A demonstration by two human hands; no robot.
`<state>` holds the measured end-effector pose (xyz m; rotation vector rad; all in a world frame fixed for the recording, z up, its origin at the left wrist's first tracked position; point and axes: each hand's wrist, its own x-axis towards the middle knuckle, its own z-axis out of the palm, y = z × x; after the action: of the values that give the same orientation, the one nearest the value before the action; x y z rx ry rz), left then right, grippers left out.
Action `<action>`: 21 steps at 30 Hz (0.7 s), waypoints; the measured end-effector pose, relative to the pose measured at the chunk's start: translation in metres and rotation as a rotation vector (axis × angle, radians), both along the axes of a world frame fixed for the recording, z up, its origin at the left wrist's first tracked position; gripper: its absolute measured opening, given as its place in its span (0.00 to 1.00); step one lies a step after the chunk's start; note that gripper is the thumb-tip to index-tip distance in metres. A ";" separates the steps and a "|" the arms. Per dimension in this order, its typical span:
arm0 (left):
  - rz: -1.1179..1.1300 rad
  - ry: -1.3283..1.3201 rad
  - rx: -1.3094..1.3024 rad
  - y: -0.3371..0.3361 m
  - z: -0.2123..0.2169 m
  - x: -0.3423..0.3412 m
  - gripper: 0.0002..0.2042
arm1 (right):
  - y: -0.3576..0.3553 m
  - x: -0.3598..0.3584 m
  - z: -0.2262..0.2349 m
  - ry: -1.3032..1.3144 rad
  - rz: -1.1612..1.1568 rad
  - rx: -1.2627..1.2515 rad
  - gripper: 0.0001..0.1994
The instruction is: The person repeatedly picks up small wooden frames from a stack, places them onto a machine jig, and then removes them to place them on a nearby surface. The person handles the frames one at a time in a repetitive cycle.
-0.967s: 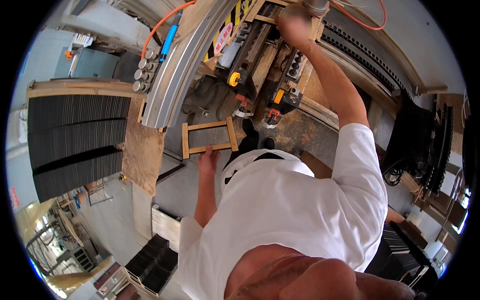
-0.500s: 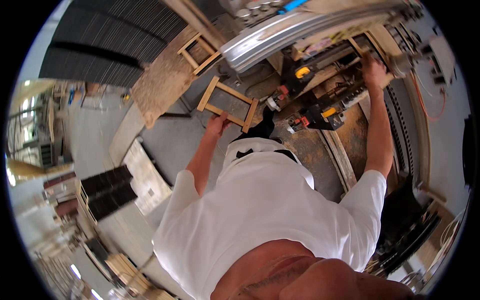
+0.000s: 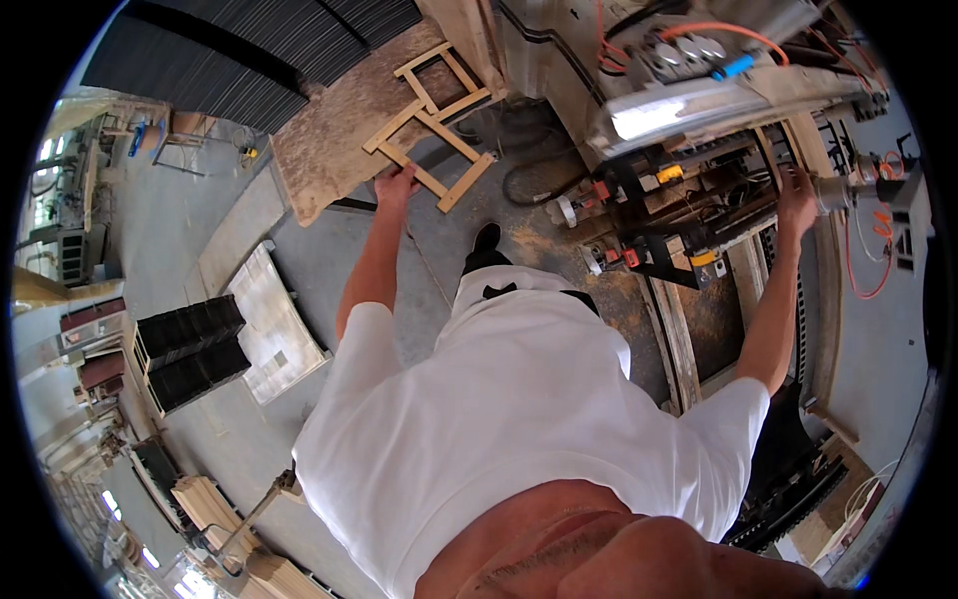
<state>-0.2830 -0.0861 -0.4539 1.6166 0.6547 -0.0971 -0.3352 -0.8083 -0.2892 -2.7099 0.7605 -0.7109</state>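
Grey concrete floor (image 3: 419, 290), sawdust-strewn below metal machine (image 3: 689, 115). Head view: coarse brown worktop (image 3: 309, 170) beyond left hand (image 3: 397, 183), dense ridged black stacks (image 3: 190, 75) on it. Two pale-wood rectangular frames, four straight bars each: held frame (image 3: 419, 173) in left hand, fingers closed on its side; second frame (image 3: 463, 72) just beyond. Right hand (image 3: 796, 200) well apart, at machine, fingers bent beside slim wooden bar (image 3: 767, 155); cannot tell whether gripping.
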 end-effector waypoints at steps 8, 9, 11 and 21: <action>-0.051 0.116 -0.131 0.044 -0.031 0.158 0.16 | 0.235 -0.077 0.001 -0.383 0.163 0.400 0.07; -0.058 0.114 -0.148 0.041 -0.038 0.179 0.16 | 0.267 -0.083 -0.017 -0.310 0.157 0.502 0.07; -0.062 0.117 -0.167 0.043 -0.063 0.220 0.16 | 0.316 -0.101 -0.068 -0.091 0.116 0.765 0.08; -0.739 0.297 1.012 0.063 -0.146 0.308 0.26 | 0.376 -0.277 -0.277 0.393 0.008 1.029 0.12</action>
<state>0.0250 -0.0235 -0.6002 2.8080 0.2745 -0.6354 -0.6120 -0.4323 -0.5662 -1.8756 0.8661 0.2258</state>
